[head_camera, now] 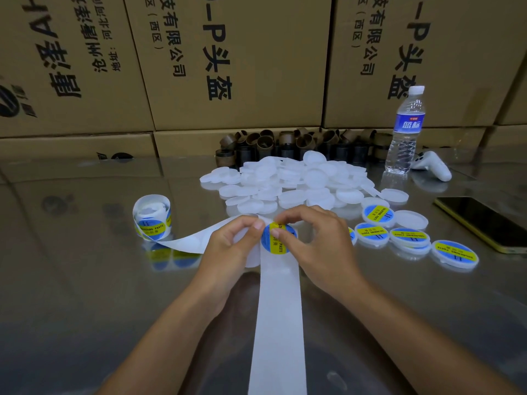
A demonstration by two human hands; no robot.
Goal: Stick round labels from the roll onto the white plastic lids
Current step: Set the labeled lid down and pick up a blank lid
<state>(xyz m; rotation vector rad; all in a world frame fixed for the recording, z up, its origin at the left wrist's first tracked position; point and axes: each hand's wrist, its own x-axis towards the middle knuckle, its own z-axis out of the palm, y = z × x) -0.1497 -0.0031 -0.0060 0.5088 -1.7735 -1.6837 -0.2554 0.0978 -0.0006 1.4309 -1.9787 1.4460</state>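
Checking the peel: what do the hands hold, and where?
Right hand pinches the round label near its left edge; left hand grips the backing strip beside it.

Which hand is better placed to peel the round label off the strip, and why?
Right hand, probably: its fingertips pinch the label, while the left hand steadies the backing strip.

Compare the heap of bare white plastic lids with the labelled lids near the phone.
The heaped translucent white plastic lids are bare; the labelled white plastic lids each carry a blue-and-yellow round sticker. The heaped lids are piled and overlapping; the labelled lids lie spread out, nearly flat. Both are round, similar in size.
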